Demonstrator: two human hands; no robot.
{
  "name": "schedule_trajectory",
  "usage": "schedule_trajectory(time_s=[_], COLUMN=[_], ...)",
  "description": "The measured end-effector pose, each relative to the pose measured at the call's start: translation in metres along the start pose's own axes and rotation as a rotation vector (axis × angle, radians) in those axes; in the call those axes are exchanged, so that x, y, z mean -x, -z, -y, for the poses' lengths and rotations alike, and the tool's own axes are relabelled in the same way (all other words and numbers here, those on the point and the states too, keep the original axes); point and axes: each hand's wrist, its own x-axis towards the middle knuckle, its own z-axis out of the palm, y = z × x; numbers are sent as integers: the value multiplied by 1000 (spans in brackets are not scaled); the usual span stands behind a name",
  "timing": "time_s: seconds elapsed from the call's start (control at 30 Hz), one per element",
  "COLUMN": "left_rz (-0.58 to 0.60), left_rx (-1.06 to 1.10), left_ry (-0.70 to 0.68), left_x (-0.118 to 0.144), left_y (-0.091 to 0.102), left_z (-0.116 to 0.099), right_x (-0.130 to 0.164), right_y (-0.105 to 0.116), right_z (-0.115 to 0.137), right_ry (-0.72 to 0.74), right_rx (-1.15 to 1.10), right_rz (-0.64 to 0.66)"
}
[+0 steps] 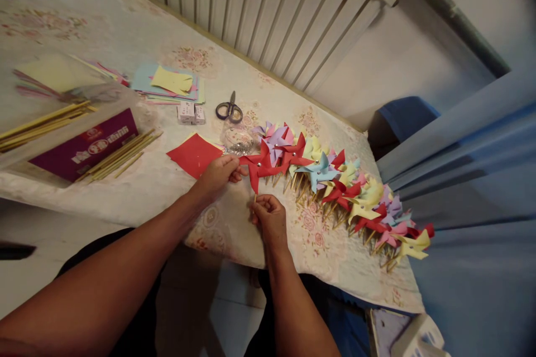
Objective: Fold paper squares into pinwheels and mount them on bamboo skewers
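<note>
Purple cardboard box (84,150) and loose bamboo sticks (125,156) lie at the left of the bench (138,28), with stacked coloured paper sheets (167,86) and grey-handled scissors (229,109) behind them. Nearer, a square red paper sheet (195,154) lies flat, just beside the left hand (218,174). That hand pinches one blade of the red paper pinwheel (262,166) at the bench edge. Below it, the right hand (270,216) is clenched round the pinwheel's thin bamboo stick (255,197). Judging from this grip, the work goes best with the stick held steady and the blade pinched lightly, so the paper does not crease. Rightward, a long row of finished multicoloured paper pinwheels (355,195) lies overlapping along the bench edge.
</note>
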Motion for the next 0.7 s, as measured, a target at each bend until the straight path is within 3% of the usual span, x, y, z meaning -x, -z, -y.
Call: schedule_trajectory(time_s=[0.7], left_rz=[-32], left_rx=[-69], left_ry=[-48], left_x=[0], left_y=[-3], left_z=[-4], right_x=[-2], right_y=[-1], right_z=[-1], right_ry=[-2], right_rx=[1], right_rz=[-1])
